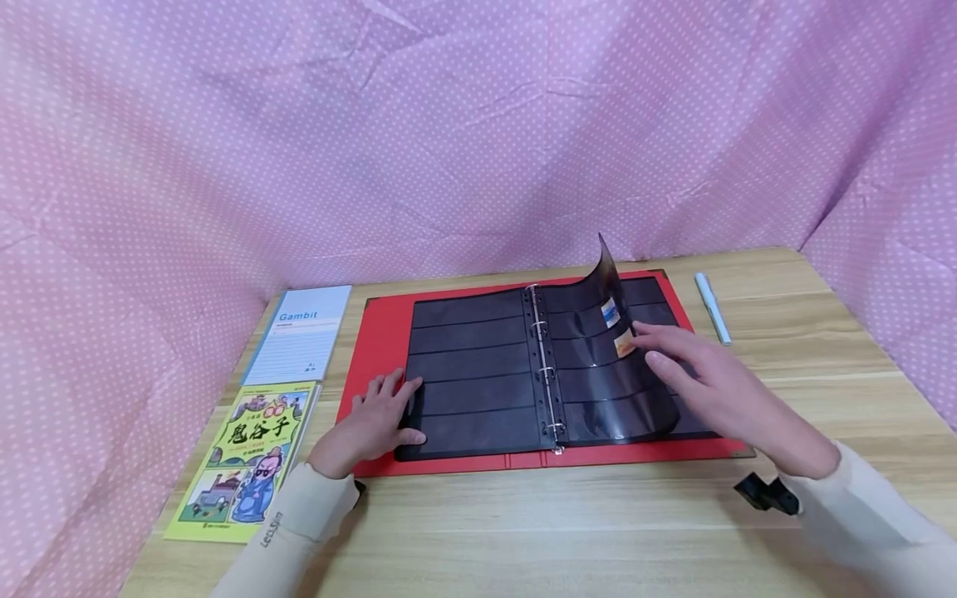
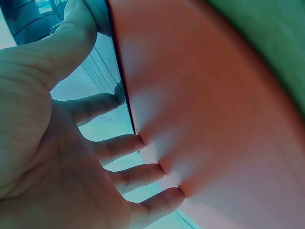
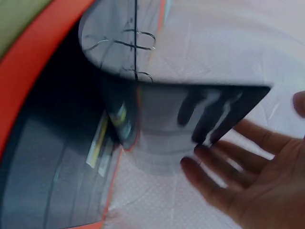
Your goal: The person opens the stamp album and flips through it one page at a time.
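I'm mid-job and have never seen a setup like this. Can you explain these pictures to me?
There is no machine: a person works bare-handed. The wide picture comes from a head-worn camera looking forward and down; the two close ones come from cameras on the left and right wrists.

On the wood-grain table lies an open red ring binder with black pocket pages. To its left are a Gambit notebook and a yellow-green book with cartoon art; to its right, a light blue pen.

The left grip, a bare hand, rests on the binder's left side, its thumb on a black page. The right grip has its fingers at the free edge of a raised pocket page, which shows two stamp-like pictures. Its thumb looks apart from that page, so nothing seems pinched.
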{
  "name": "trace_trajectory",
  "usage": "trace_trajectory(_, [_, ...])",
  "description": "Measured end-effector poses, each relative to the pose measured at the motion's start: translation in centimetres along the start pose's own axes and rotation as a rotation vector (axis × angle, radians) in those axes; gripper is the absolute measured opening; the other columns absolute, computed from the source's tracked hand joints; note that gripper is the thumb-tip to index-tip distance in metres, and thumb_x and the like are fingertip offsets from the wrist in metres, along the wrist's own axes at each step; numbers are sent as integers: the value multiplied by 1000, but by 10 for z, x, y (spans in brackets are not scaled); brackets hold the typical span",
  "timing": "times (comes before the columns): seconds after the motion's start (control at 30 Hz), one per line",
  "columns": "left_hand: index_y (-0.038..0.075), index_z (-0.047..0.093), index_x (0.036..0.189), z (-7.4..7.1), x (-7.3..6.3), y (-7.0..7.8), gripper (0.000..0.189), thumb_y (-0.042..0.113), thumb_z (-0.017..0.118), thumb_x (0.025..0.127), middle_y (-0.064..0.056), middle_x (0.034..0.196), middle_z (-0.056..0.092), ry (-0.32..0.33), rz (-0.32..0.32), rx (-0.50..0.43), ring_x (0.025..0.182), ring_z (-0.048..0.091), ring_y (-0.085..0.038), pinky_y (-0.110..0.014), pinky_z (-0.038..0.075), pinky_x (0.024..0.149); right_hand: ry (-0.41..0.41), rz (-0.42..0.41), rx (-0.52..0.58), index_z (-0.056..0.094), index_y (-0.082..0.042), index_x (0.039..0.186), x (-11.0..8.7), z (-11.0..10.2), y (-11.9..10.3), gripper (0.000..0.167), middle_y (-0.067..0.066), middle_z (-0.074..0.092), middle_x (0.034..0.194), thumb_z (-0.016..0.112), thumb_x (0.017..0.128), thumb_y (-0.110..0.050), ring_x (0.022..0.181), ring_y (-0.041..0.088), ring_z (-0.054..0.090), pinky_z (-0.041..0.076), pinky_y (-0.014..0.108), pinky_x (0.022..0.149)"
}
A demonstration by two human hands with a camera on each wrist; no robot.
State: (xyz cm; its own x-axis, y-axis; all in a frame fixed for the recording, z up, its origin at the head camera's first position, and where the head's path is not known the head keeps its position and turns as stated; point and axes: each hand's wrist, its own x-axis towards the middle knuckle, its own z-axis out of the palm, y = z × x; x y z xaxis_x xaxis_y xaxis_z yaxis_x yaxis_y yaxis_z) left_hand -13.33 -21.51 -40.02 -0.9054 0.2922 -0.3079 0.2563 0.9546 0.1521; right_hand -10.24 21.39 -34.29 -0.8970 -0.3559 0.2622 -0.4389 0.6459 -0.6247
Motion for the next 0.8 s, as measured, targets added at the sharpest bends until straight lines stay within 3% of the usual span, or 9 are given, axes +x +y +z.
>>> trace_trajectory(0.13, [13, 33, 147, 0, 0, 0, 91, 42, 78, 74, -21, 149, 22, -2, -3, -7, 132, 20, -43, -65, 27, 99, -5, -152, 48, 59, -23, 125, 6, -7, -3, 32, 1, 47, 140, 48, 99, -9, 132, 18, 38, 26, 14, 102])
trace_trajectory(0.33, [13, 33, 147, 0, 0, 0, 90, 42, 78, 74, -21, 149, 21, -7, -4, -9, 133, 20, -43, -64, 27, 99, 57, -278, 159, 54, -12, 133, 13, -11, -9, 40, 5, 42, 144, 40, 98, -1, 133, 20, 36, 27, 19, 104])
trace_trajectory(0.5, [13, 33, 147, 0, -1, 0, 90, 42, 78, 74, -21, 149, 22, -6, -5, -6, 132, 20, -43, -64, 27, 99, 166, -338, 279, 47, -1, 137, 16, -6, -13, 40, 12, 39, 145, 33, 102, -15, 135, 29, 31, 26, 25, 105])
trace_trajectory(0.63, [12, 32, 147, -1, -2, 1, 90, 42, 78, 75, -21, 149, 22, -5, -3, -12, 133, 20, -43, -65, 27, 99, 243, -403, 350, 43, 5, 138, 20, 0, -14, 51, 19, 36, 145, 31, 103, -30, 135, 33, 28, 24, 29, 107])
trace_trajectory(0.8, [12, 33, 147, -1, -3, 1, 90, 42, 77, 75, -21, 149, 22, 1, 3, -5, 132, 20, -43, -64, 28, 99, 199, -446, 519, 30, 5, 145, 26, 10, -18, 59, 25, 29, 147, 35, 102, -35, 132, 33, 33, 35, 30, 98])
